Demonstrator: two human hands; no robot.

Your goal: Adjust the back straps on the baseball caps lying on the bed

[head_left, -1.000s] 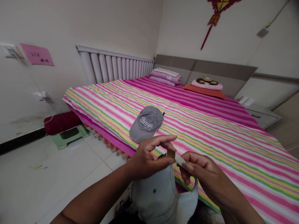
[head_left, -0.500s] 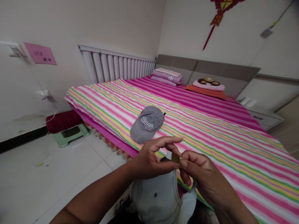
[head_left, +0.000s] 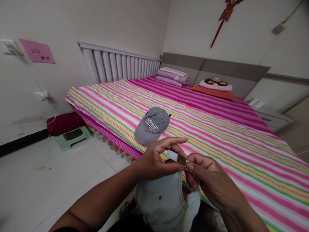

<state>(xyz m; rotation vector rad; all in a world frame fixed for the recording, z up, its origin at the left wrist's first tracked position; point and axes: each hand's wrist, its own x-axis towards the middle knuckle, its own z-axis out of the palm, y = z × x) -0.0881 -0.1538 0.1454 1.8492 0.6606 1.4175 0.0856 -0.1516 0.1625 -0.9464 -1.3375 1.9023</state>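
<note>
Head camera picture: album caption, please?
Left hand and right hand hold the strap of a pale cap near a gray cap.

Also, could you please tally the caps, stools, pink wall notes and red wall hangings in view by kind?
Caps: 2 (light blue cap, gray cap)
Stools: 1 (green stool)
Pink wall notes: 1 (pink note)
Red wall hangings: 1 (red hanging)
Total: 5

Dim, flat indoor light; soft glare on the floor tiles (head_left: pixel 72 180); edges stretched and slightly blurred; lower centre dark.
</note>
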